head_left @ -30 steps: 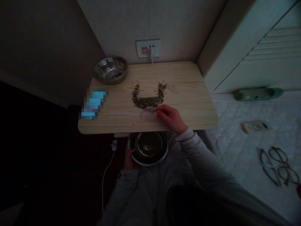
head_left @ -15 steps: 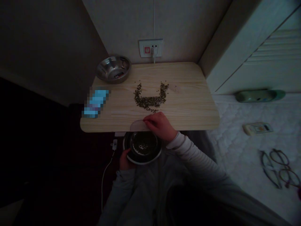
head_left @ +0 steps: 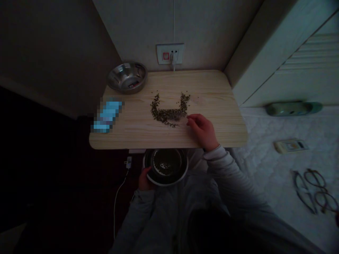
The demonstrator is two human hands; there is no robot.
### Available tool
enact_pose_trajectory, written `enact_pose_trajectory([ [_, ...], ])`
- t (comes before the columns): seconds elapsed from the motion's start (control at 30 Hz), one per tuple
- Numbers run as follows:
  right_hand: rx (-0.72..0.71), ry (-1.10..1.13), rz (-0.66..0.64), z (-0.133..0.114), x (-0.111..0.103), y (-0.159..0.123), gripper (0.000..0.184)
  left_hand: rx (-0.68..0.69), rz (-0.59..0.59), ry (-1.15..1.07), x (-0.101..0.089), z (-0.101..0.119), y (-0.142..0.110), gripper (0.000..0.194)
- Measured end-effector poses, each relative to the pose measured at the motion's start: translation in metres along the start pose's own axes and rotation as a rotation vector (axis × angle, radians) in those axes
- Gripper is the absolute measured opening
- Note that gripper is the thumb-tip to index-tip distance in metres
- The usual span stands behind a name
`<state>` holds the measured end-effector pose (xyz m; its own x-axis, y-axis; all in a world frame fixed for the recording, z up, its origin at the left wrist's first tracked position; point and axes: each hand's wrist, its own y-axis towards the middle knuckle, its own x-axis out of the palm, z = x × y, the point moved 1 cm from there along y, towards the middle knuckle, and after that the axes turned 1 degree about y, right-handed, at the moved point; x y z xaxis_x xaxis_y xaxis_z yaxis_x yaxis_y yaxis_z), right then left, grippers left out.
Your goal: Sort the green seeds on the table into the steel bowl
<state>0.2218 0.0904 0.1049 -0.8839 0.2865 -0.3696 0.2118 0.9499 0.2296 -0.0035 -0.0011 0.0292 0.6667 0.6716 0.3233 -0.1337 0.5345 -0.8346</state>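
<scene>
Small dark green beans [head_left: 169, 114], which look like mung beans, lie in a U-shaped band on the wooden table [head_left: 217, 91]. My right hand [head_left: 203, 130] is over the table, just right of them, its fingers pinched on a thin, see-through plastic sheet [head_left: 181, 115]. That sheet is blurred and faint over the lower right part of the band. Below the table's near edge, my left hand [head_left: 145, 180] grips the left side of a bowl [head_left: 169, 184] with a pale rim. Dark beans show inside the bowl, and the table edge hides its far side.
A metal bowl [head_left: 127, 78] stands at the table's back left, with a lit, pixelated phone [head_left: 108, 116] in front of it. A wall socket [head_left: 170, 54] is behind. On the white bedding to the right are a remote [head_left: 290, 145], glasses [head_left: 315, 178] and a green long object [head_left: 292, 108].
My right hand has moved up and right with the plastic sheet, from the table's near edge to the beans. The bowl in my left hand has shifted slightly right.
</scene>
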Motion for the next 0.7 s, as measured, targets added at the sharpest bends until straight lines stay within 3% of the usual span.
enact_pose_trajectory([
  [0.1,0.004,-0.014,-0.025,-0.001,0.0085,-0.0045,0.023,-0.058,0.081,0.046,0.0007,0.0,-0.0012,0.02],
  [0.47,-0.061,-0.182,0.012,-0.0032,0.0131,-0.0013,0.024,-0.112,-0.006,0.004,-0.005,-0.0014,0.004,0.01],
  [0.7,-0.07,-0.182,-0.024,-0.0033,0.0123,-0.0031,0.026,-0.085,0.081,0.022,-0.0012,-0.0006,0.0022,0.019],
])
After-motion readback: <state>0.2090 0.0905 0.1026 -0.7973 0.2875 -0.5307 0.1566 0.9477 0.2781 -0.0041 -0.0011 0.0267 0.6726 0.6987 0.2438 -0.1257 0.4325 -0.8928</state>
